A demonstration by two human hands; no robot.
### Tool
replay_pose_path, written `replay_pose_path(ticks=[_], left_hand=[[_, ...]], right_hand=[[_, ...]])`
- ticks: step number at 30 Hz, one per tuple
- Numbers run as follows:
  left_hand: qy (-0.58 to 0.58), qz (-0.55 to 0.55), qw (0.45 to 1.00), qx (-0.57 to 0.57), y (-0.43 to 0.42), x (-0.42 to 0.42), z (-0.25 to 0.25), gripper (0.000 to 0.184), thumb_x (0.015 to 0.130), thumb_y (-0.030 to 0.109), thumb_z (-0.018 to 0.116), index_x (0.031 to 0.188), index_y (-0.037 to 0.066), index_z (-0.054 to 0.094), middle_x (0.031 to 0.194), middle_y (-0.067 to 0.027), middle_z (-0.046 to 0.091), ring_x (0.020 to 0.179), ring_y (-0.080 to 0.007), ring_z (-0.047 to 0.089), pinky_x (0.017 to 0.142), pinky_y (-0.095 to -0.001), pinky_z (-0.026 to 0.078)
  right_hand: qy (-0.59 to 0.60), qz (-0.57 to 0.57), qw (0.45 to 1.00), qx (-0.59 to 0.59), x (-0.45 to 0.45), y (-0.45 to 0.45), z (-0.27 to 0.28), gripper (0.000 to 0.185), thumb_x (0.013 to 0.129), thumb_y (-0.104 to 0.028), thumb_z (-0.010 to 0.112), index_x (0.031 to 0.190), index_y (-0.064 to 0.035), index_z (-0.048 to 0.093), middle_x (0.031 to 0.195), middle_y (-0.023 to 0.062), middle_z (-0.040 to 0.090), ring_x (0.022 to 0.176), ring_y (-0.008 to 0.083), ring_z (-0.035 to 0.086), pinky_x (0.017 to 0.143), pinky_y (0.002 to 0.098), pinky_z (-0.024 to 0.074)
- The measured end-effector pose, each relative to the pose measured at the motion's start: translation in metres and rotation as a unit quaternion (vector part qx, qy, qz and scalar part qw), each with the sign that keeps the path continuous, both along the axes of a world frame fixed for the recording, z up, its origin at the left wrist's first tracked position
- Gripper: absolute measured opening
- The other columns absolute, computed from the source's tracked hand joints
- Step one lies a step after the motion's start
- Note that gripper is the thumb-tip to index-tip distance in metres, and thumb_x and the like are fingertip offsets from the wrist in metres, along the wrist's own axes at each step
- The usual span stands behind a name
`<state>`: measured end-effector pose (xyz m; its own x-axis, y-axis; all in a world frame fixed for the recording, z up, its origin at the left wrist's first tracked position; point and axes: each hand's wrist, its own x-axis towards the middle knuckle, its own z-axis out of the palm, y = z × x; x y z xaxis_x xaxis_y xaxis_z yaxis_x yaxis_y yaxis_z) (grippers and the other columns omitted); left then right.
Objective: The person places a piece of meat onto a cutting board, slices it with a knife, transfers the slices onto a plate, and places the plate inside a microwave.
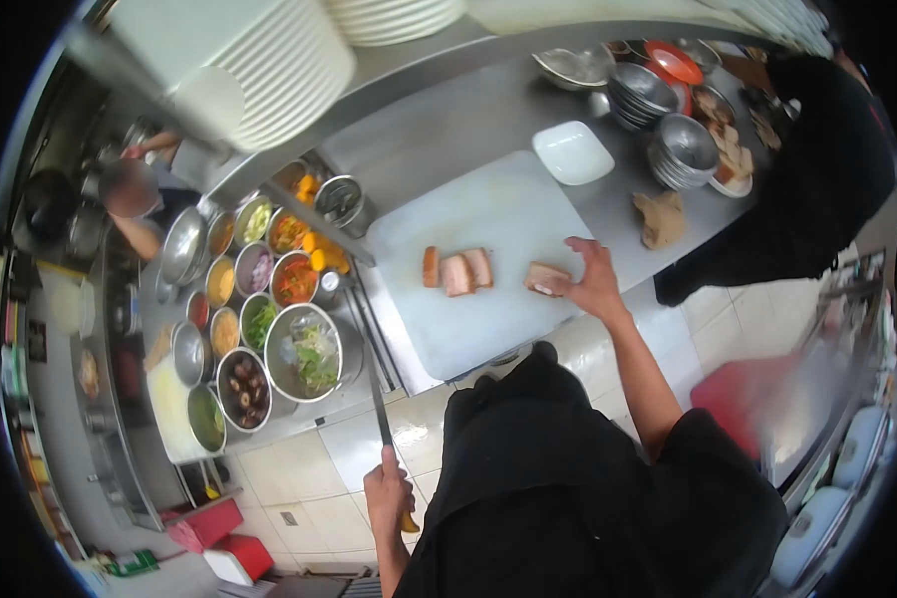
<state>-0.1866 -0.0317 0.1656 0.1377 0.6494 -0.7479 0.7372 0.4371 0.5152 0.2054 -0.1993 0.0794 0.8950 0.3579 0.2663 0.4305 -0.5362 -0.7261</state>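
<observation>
My left hand [389,495] is closed around the handle of a knife [382,409], held off the counter beside the pans with the blade pointing up and away from me. On the white cutting board [439,344] lie chunks of what looks like cooked pork belly [458,274], grouped near the middle. A separate piece of pork belly [545,278] sits closer to the board's right side. My right hand [598,284] is at that piece, its fingers spread and one digit seeming to touch the meat.
Metal pans of cut vegetables [294,277] and a pot with greens [314,364] stand left. A square white dish [574,152], stacked metal bowls [683,151] and crumpled brown paper [660,219] are right. A co-worker in black [797,179] stands right; another person [145,199] is far left.
</observation>
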Motion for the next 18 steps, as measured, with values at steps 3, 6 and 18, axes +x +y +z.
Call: replay_pose_path(ticks=[3,6,18], left_hand=[[-0.053,-0.009,0.998,0.028,-0.014,0.006,0.018,0.056,0.1,0.052,0.046,0.075,0.002,0.051,0.051,-0.0005,0.042,0.037,-0.0106,0.04,0.034,-0.0276,0.034],[-0.162,-0.05,0.985,0.029,-0.02,0.022,0.01,0.041,0.102,0.041,0.048,0.082,0.005,0.053,0.06,0.0027,0.045,0.046,-0.0062,0.042,0.039,-0.0234,0.034],[-0.033,-0.363,0.928,0.074,-0.06,0.172,-0.028,0.069,0.102,0.051,0.035,0.08,-0.009,0.06,0.077,-0.032,0.062,0.078,-0.0486,0.061,0.074,-0.0492,0.047]], right_hand=[[-0.007,0.05,0.994,-0.092,-0.009,-0.003,0.0,0.057,0.063,-0.019,0.082,0.114,-0.0049,0.062,0.111,0.0142,0.06,0.108,0.0326,0.052,0.09,0.0413,0.0457],[0.031,0.094,0.992,-0.076,-0.011,-0.008,-0.022,0.059,0.061,-0.019,0.082,0.115,-0.0043,0.06,0.111,0.0142,0.059,0.108,0.0345,0.05,0.092,0.0432,0.0455],[0.036,0.13,0.991,0.013,-0.002,-0.008,-0.037,0.049,0.06,-0.013,0.076,0.104,-0.003,0.059,0.1,0.0139,0.058,0.095,0.0354,0.051,0.085,0.0419,0.0455]])
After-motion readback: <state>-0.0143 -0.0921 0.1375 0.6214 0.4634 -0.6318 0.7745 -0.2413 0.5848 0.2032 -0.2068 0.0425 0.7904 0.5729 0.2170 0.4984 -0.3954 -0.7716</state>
